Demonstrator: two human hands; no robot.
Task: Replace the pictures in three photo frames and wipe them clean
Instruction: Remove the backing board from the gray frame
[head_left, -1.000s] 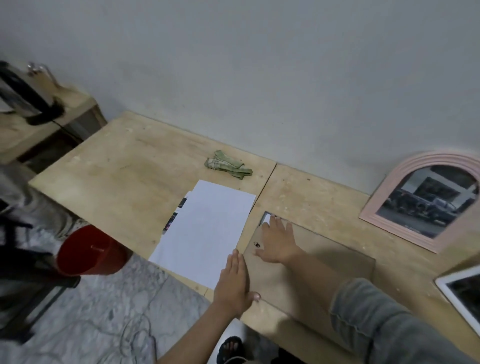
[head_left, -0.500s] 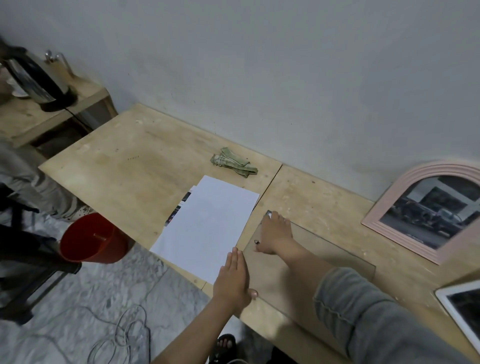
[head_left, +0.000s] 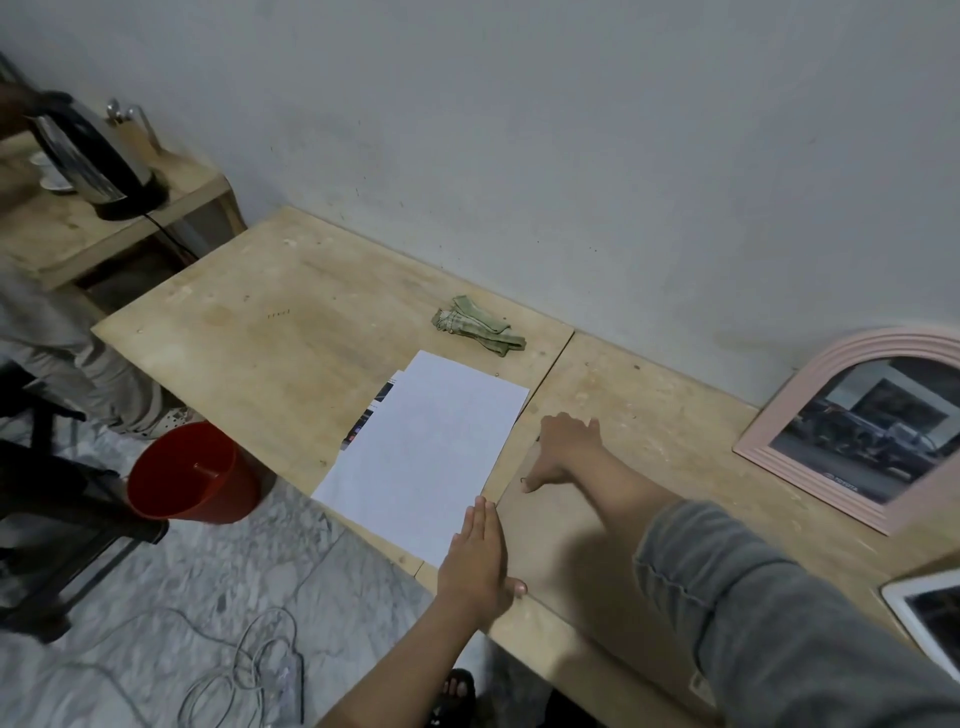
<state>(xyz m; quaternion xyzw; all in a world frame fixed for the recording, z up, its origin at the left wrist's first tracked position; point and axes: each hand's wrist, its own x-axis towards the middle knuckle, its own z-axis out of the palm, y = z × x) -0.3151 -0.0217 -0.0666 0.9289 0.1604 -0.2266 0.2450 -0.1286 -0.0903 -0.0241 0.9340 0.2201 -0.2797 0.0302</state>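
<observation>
Lying face-down, frame back (head_left: 566, 540) under both flat hands: left (head_left: 480, 564), right (head_left: 563, 449).

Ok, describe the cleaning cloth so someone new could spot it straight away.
Start at the wooden table against the grey wall. Near its far edge, just beyond the white paper sheets, lies the crumpled green cloth, the only soft, bunched thing there.

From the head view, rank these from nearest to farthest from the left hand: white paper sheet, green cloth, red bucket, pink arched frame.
From the left hand:
1. White paper sheet, touching its fingers.
2. Green cloth, beyond the sheet, near the wall.
3. Red bucket, on the floor, left; close to the cloth's rank.
4. Pink arched frame, far right.
</observation>
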